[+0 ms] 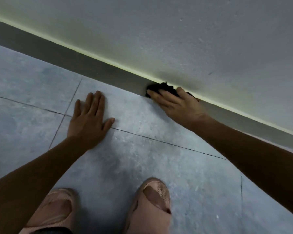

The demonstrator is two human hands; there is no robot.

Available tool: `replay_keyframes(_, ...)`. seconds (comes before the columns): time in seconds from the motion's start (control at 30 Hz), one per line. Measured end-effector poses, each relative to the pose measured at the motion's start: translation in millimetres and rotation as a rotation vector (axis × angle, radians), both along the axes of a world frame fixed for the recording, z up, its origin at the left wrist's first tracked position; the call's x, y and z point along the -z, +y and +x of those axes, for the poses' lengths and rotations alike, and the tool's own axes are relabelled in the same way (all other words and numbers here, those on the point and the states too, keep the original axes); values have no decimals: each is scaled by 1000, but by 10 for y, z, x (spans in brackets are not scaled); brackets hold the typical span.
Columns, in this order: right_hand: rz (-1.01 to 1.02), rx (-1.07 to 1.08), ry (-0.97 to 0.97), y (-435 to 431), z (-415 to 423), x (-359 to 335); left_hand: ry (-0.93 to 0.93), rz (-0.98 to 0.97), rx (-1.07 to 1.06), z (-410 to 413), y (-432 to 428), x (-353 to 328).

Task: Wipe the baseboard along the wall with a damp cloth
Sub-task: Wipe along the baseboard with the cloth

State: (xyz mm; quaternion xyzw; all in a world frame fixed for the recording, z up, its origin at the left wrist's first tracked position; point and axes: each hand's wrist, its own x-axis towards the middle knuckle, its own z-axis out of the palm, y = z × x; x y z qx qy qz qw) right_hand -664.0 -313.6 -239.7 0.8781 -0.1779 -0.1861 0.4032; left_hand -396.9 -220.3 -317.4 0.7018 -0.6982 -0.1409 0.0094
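A dark grey baseboard [95, 65] runs diagonally from upper left to lower right along the foot of a pale wall [193, 39]. A bunched black cloth [164, 87] lies against the baseboard, just under its lit top edge. My right hand [178, 105] covers the cloth with straight fingers and presses it to the baseboard; most of the cloth is hidden beneath the fingers. My left hand [90, 120] rests flat on the grey floor tiles [142, 149], fingers spread, well left of the cloth and short of the baseboard.
My two feet in pink slip-on shoes [152, 206] stand on the tiles at the bottom of the view. Dark grout lines cross the floor. A thin yellowish strip of light runs along the top of the baseboard.
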Motion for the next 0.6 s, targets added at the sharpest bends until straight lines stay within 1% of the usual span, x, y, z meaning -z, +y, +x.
replay_keyframes(0.07, 15, -15, -54, -67, 165, 51, 36, -15, 2, -59, -27, 0)
replay_keyframes(0.13, 40, 19, -53, -101, 25, 67, 45, -44, 31, -74, -34, 18)
replay_keyframes(0.3, 111, 61, -52, 33, -990, 49, 8, -37, 45, 153, 18, 19)
replay_keyframes(0.4, 121, 70, 5, 123, -1296, 83, -22, -14, 63, 325, 52, 10)
replay_keyframes(0.47, 132, 81, -3, 139, -1163, 140, -19, -25, 18, 428, 69, -9)
replay_keyframes(0.53, 156, 73, -75, 79, -868, 197, -3, -22, -87, 538, 58, -32)
replay_keyframes(0.6, 155, 22, -143, -18, -419, 307, 3, 2, -181, 676, 41, -31)
